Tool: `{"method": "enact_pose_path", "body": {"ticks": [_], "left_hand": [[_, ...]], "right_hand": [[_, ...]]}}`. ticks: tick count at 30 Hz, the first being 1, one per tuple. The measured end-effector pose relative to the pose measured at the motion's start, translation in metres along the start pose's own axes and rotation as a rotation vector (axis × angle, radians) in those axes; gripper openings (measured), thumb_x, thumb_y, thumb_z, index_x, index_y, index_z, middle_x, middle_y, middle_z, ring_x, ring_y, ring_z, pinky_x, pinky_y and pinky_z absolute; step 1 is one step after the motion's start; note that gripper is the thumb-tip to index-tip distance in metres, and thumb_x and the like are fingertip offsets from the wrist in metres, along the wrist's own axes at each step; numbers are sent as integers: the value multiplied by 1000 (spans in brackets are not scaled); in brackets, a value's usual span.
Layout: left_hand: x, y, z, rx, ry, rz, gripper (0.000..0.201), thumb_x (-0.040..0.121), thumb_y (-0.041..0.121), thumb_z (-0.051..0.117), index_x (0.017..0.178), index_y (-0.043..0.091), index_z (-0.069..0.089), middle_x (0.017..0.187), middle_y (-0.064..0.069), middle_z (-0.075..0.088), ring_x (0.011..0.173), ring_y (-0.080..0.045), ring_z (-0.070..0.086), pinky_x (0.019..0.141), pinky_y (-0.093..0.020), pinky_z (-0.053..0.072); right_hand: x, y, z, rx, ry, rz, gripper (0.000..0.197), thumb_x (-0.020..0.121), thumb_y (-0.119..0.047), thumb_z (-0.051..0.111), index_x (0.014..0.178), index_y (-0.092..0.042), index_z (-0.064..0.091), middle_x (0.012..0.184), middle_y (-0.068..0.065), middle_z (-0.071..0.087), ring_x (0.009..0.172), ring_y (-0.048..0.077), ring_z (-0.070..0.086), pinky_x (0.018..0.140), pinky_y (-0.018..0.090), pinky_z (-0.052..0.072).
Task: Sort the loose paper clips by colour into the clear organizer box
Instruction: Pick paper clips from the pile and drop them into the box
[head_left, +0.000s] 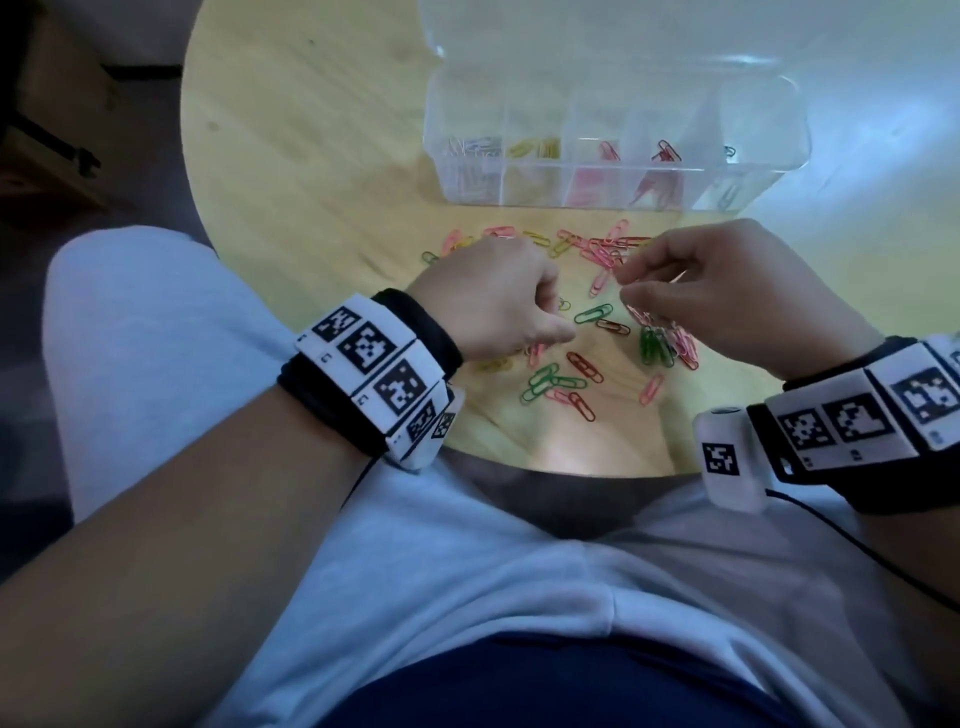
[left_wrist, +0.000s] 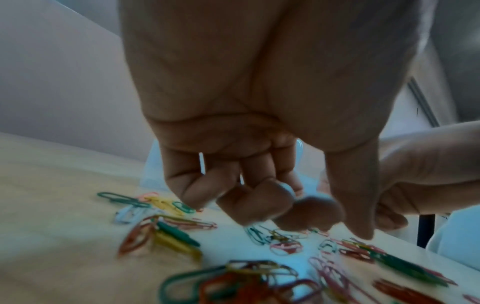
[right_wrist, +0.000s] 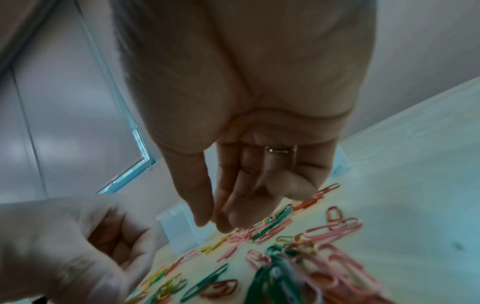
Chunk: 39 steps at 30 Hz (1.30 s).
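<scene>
Loose paper clips in pink, red, green and yellow lie scattered on the round wooden table. Behind them stands the clear organizer box, lid up, with silver, yellow, pink, red and green clips in separate compartments. My left hand hovers over the left of the pile with fingers curled into the palm; no clip shows in it. Over the right of the pile my right hand brings thumb and fingertips close together just above pink clips. Nothing shows between those fingertips.
The table's front edge runs just under my wrists, with my lap in light shorts below it. A corner of the box stands close behind the clips. Bare wood lies left of the box.
</scene>
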<state>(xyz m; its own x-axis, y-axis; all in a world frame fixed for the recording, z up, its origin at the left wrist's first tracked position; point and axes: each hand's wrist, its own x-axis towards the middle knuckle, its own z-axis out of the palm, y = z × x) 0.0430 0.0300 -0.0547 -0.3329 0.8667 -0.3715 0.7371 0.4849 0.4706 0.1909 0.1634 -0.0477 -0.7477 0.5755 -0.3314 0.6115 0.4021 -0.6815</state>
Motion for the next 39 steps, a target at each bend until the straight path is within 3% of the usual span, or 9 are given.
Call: {"method": "enact_pose_path", "body": {"ticks": [3, 7, 12, 14, 18, 25, 35, 37, 39], "left_hand": [[0, 1, 6, 48, -57, -26, 26, 79, 45, 73, 73, 20, 69, 65, 7, 67, 64, -1, 58, 55, -22, 38], [-2, 1, 8, 73, -78, -73, 22, 74, 42, 78, 70, 22, 69, 65, 9, 68, 66, -5, 62, 60, -25, 43], [-4, -4, 6, 84, -41, -110, 16, 72, 41, 80, 72, 26, 72, 74, 12, 67, 81, -13, 65, 82, -35, 52], [-5, -6, 5, 87, -34, -115, 14, 72, 39, 79, 70, 27, 72, 74, 12, 67, 82, -14, 65, 96, -41, 48], [-7, -6, 3, 80, -11, -114, 9, 74, 33, 77, 67, 30, 71, 70, 15, 66, 78, -12, 63, 97, -42, 48], [-9, -5, -4, -55, 81, -90, 4, 80, 27, 74, 76, 26, 75, 69, 16, 62, 71, -5, 60, 58, -19, 39], [-6, -9, -7, -264, 103, -71, 14, 86, 17, 70, 96, 25, 75, 73, 11, 69, 62, 5, 63, 55, -3, 44], [-8, -5, -7, -214, 87, -47, 15, 87, 16, 62, 86, 25, 73, 66, 17, 61, 61, 9, 57, 53, -2, 37], [-11, -1, -6, -195, 75, -25, 21, 87, 15, 52, 71, 13, 64, 61, 8, 56, 63, -5, 53, 55, -14, 35]], "right_hand": [[0, 2, 0, -88, -37, 45, 6, 80, -23, 77, 77, -26, 73, 71, -7, 69, 62, 20, 64, 49, 21, 46], [-1, 2, 2, -175, -77, 59, 5, 78, -27, 77, 76, -25, 74, 69, -6, 69, 55, 15, 59, 43, 17, 43], [-4, 2, -2, -187, -76, 65, 6, 77, -26, 78, 74, -24, 74, 69, -2, 71, 65, 23, 66, 53, 25, 46], [-6, 1, -4, -224, -148, 70, 7, 73, -28, 82, 72, -26, 75, 65, -6, 70, 66, 18, 67, 59, 26, 48], [-12, -2, -3, -276, -279, 68, 15, 65, -30, 87, 73, -29, 75, 67, -14, 71, 65, -1, 62, 60, 16, 45], [-20, -4, -9, -416, -333, 64, 20, 62, -31, 89, 74, -30, 73, 72, -13, 69, 70, 4, 59, 59, 21, 42], [-13, -4, 4, -544, -271, 75, 13, 63, -38, 85, 64, -33, 73, 68, -10, 67, 69, 14, 62, 70, 35, 57], [-14, -5, 7, -554, -262, 77, 16, 63, -41, 84, 62, -32, 71, 68, -9, 66, 70, 16, 62, 69, 34, 56], [-14, -7, 10, -585, -257, 75, 21, 63, -42, 83, 62, -29, 67, 68, -7, 64, 69, 18, 60, 66, 31, 53]]}}
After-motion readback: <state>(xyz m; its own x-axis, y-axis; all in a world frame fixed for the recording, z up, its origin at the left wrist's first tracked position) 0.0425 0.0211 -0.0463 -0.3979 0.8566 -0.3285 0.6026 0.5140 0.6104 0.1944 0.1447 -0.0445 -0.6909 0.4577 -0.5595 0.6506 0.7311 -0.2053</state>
